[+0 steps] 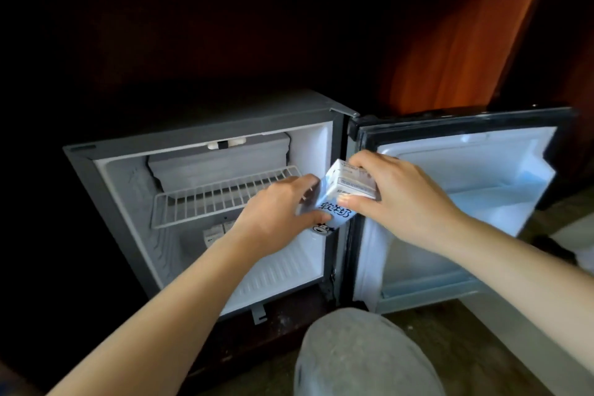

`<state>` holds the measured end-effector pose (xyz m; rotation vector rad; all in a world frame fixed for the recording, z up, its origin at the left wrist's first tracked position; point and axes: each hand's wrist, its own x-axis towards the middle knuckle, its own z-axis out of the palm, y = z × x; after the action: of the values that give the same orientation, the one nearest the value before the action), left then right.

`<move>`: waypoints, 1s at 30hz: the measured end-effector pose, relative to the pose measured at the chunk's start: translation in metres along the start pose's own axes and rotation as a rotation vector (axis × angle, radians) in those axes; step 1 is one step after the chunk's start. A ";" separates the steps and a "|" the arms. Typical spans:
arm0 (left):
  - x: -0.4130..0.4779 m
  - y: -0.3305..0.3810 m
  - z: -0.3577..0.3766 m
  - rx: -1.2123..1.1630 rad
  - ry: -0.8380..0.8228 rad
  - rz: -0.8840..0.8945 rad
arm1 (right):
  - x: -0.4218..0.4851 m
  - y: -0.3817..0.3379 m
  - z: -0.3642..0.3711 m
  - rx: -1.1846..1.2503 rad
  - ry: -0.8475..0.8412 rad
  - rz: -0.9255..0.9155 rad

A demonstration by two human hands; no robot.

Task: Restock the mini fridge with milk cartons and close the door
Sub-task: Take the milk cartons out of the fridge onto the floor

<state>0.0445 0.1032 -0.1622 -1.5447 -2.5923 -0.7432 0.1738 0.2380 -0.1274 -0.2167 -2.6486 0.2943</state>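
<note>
Your left grip (283, 206) and right grip (401, 196) cover much of the milk carton (347, 183); its small print is too blurred to read. Below the wire shelf (205, 199), your forearm (225, 254) hides part of the stored cartons (214, 232). Your knee (363, 354) is cut off by the bottom edge.

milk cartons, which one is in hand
The tilted carton gripped by left hand and right hand at the fridge opening; the other cartons sit under the wire shelf.

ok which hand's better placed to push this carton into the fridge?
Probably left: the left hand holds the carton in front of the wire shelf; the right hand grips it nearer the open door.
</note>
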 end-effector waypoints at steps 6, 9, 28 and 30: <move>-0.009 0.050 0.018 -0.043 -0.120 0.069 | -0.057 0.023 -0.030 0.073 0.012 0.090; -0.008 0.075 0.039 -0.079 -0.207 0.103 | -0.090 0.042 -0.036 0.066 0.018 0.155; 0.013 0.185 0.223 -0.092 -0.656 0.117 | -0.238 0.169 0.001 0.061 -0.069 0.499; 0.011 0.190 0.244 -0.163 -0.687 0.077 | -0.250 0.185 0.010 0.050 -0.099 0.529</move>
<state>0.2496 0.2880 -0.3031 -2.2682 -2.9356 -0.4821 0.4080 0.3641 -0.2880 -0.9101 -2.6332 0.5505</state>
